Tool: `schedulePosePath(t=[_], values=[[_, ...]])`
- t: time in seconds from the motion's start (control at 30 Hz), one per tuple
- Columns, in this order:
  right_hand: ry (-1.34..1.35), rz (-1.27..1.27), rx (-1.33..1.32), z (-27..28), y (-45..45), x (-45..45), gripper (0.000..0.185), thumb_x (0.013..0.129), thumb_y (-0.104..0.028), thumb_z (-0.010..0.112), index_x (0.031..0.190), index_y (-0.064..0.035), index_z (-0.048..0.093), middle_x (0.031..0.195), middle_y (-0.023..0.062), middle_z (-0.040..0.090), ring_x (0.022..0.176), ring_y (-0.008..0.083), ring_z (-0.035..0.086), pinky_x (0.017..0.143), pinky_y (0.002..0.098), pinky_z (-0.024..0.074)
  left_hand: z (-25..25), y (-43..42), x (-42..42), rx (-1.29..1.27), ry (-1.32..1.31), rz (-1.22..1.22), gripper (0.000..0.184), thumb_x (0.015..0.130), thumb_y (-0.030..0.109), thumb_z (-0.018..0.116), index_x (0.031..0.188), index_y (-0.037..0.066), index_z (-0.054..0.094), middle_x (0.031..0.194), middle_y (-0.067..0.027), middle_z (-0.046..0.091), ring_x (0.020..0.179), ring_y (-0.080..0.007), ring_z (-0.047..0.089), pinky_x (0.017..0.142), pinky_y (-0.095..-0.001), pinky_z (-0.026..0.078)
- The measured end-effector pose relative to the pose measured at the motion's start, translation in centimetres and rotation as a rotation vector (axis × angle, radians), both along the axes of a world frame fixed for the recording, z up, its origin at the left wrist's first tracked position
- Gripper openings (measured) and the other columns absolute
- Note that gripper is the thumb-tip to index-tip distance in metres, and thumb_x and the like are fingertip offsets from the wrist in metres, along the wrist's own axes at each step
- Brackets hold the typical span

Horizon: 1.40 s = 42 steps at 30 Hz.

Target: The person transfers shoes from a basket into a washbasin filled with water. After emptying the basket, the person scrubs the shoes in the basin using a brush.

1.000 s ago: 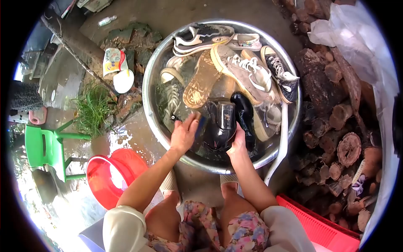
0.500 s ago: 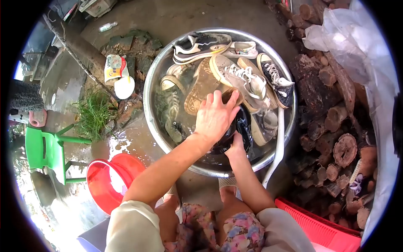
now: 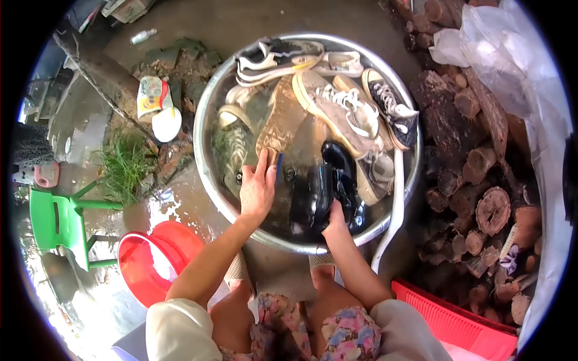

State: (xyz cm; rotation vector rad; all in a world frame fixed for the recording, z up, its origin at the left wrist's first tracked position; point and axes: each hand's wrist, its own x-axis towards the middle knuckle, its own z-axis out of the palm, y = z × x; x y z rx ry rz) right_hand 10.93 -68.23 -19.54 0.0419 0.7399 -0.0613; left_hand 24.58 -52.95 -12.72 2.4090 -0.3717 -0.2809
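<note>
My left hand [image 3: 257,189] is closed on a scrubbing brush [image 3: 273,157] with a brown back and blue bristles, at the left of the basin's middle. My right hand [image 3: 336,220] grips a shiny black shoe [image 3: 313,195] low in the metal basin [image 3: 203,141]. Another glossy black shoe [image 3: 339,161] lies right beside it. Murky water partly covers several shoes around my hands: a beige sneaker [image 3: 316,99] with white laces, an upturned brown sole [image 3: 282,114], and a black canvas shoe [image 3: 391,111] leaning at the right rim.
A white hose [image 3: 397,210] hangs over the basin's right rim. Stacked logs [image 3: 494,210] and plastic sheeting [image 3: 506,60] stand at right. On the left are a red bucket [image 3: 135,271], a green chair [image 3: 57,219] and wet ground. A red plastic crate [image 3: 451,313] sits at lower right.
My left hand has moved left with the brush, away from the black shoe, which shows more fully. My right hand still holds that shoe. The view has shifted slightly.
</note>
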Motion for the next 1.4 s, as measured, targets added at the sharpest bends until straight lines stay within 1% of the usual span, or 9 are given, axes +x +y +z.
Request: schedulePosePath(t=[0.3,0.47,0.57,0.63,0.7,0.87,1.17,1.23,1.4], values=[[-0.107,-0.012,0.077,1.9,1.0,2.2,0.040,0.100,-0.028,0.034,0.124,-0.0036,0.056,0.118,0.0165,0.063,0.107,0.0312,0.061,0.099,0.0450,0.0478,2.4,-1.4,-5.3,-0.233,0.471,-0.084,0.083,0.087,0.057,0.057,0.151,0.013,0.028,0.128,-0.0284,0.046,0.125,-0.0447,0.045,0.107,-0.0460,0.036],[0.119,0.135,0.109,0.4,0.6,0.3,0.029,0.095,-0.037,0.054,0.099,-0.0094,0.063,0.086,0.0067,0.069,0.078,0.0223,0.068,0.071,0.0323,0.0573,0.8,-4.8,-0.6,-0.048,0.637,-0.043,0.082,0.079,0.039,0.061,0.150,0.029,0.020,0.132,-0.0279,0.041,0.118,-0.0507,0.048,0.100,-0.0508,0.042],[-0.085,0.549,-0.159,3.1,-2.9,-2.5,0.030,0.096,-0.037,0.055,0.094,-0.0088,0.063,0.080,0.0095,0.069,0.063,0.0236,0.067,0.062,0.0340,0.0564,1.9,-4.4,0.1,0.014,0.697,0.005,0.080,0.078,0.036,0.061,0.148,0.028,0.023,0.133,-0.0276,0.040,0.118,-0.0501,0.048,0.100,-0.0502,0.042],[0.655,0.929,-0.987,10.7,-3.8,0.4,0.050,0.098,-0.049,0.046,0.083,-0.0057,0.064,0.058,0.0075,0.061,0.045,0.0212,0.059,0.044,0.0344,0.0501,0.8,-3.9,-0.2,-0.062,0.653,0.068,0.080,0.078,0.035,0.063,0.147,0.021,0.026,0.130,-0.0276,0.043,0.118,-0.0470,0.050,0.101,-0.0498,0.041],[0.766,0.857,-1.810,11.8,-6.3,-0.9,0.048,0.099,-0.046,0.048,0.091,-0.0009,0.062,0.067,0.0088,0.063,0.055,0.0201,0.063,0.052,0.0310,0.0529,-3.0,-3.5,-0.6,-0.280,0.701,0.155,0.078,0.077,0.030,0.066,0.144,0.017,0.027,0.120,-0.0249,0.048,0.106,-0.0416,0.054,0.091,-0.0473,0.044],[0.336,0.268,-2.027,12.2,-5.1,2.4,0.050,0.091,-0.030,0.068,0.130,-0.0054,0.049,0.111,0.0140,0.059,0.102,0.0263,0.059,0.091,0.0357,0.0473,0.0,-4.2,-1.5,-0.791,0.950,0.326,0.071,0.075,0.005,0.066,0.135,0.014,0.029,0.073,-0.0065,0.050,0.045,-0.0149,0.045,0.038,-0.0296,0.038],[0.633,0.462,-1.979,11.6,-4.5,0.4,0.037,0.074,-0.012,0.081,0.103,-0.0032,0.059,0.085,0.0116,0.065,0.080,0.0247,0.063,0.077,0.0344,0.0490,-0.8,-2.6,-6.3,-0.701,0.518,0.165,0.083,0.076,0.006,0.066,0.145,0.001,0.018,0.132,-0.0213,0.043,0.124,-0.0263,0.042,0.101,-0.0353,0.038],[0.906,0.971,-1.975,14.8,-3.9,-0.1,0.041,0.075,-0.040,0.077,0.097,-0.0095,0.062,0.090,0.0132,0.066,0.085,0.0377,0.062,0.077,0.0451,0.0476,-1.6,-2.7,-6.3,-0.682,0.524,0.144,0.084,0.076,0.009,0.067,0.145,0.002,0.020,0.131,-0.0223,0.046,0.120,-0.0288,0.049,0.101,-0.0365,0.041],[0.542,0.714,-2.421,15.9,-5.2,1.6,0.054,0.073,-0.037,0.080,0.117,-0.0109,0.059,0.115,0.0117,0.056,0.110,0.0355,0.054,0.092,0.0431,0.0444,2.6,-2.2,-4.3,-0.370,0.466,-0.136,0.086,0.074,0.019,0.068,0.146,0.012,0.022,0.131,-0.0233,0.047,0.111,-0.0397,0.057,0.094,-0.0441,0.048]])
